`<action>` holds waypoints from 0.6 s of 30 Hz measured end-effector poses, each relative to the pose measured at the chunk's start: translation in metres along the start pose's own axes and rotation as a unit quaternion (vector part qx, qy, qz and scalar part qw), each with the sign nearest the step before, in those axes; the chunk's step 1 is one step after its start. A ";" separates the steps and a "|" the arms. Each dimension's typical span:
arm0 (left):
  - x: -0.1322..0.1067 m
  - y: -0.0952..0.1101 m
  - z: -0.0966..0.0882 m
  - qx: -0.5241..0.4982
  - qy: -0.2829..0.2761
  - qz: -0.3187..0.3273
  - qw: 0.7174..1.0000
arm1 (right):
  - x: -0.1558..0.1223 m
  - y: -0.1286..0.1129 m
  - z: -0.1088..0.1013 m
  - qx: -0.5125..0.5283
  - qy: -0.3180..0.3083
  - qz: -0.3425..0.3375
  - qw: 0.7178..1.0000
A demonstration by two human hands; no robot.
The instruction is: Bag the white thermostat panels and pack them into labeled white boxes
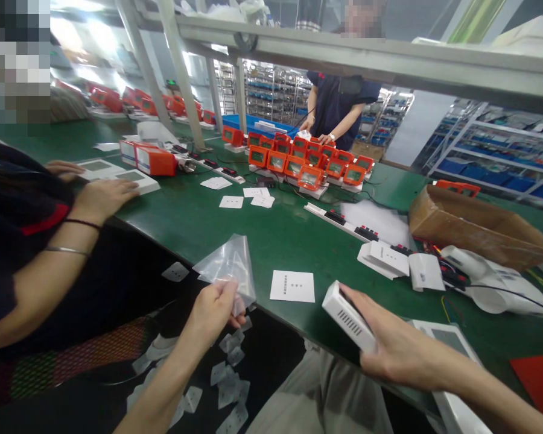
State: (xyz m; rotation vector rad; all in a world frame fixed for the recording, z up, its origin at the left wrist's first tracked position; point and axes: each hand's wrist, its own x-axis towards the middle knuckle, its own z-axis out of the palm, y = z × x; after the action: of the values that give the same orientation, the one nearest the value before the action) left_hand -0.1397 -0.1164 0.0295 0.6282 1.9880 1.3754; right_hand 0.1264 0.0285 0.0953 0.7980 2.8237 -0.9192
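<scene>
My left hand (215,308) is closed on a clear plastic bag (230,263), held up over the near edge of the green table (276,235). My right hand (391,343) grips a white rectangular device (347,316) with vent slots along its side, tilted, just right of the bag. A white paper slip (292,286) lies on the table between the two hands. Under my right forearm sits another white unit with a grey screen (450,340).
A seated co-worker's hand (104,199) on the left rests on white units (131,178). Another person stands across the table behind several orange devices (310,160). A cardboard box (475,226), a white scanner (491,280), white plates (384,258) and floor scraps (228,374) surround me.
</scene>
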 end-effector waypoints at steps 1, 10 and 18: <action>0.000 -0.002 0.000 -0.005 -0.002 -0.004 1.000 | 0.003 0.001 -0.010 0.051 -0.003 -0.015 0.999; -0.008 -0.009 0.006 -0.029 -0.031 -0.030 0.999 | 0.066 -0.009 -0.032 0.141 0.007 -0.056 0.988; -0.008 -0.012 0.014 -0.057 -0.025 -0.056 0.997 | 0.105 -0.046 0.011 -0.204 -0.001 -0.194 0.960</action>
State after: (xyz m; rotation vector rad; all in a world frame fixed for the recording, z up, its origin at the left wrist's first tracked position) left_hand -0.1242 -0.1172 0.0167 0.4882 1.8623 1.3798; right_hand 0.0118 0.0389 0.0877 0.1968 3.0616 -0.3278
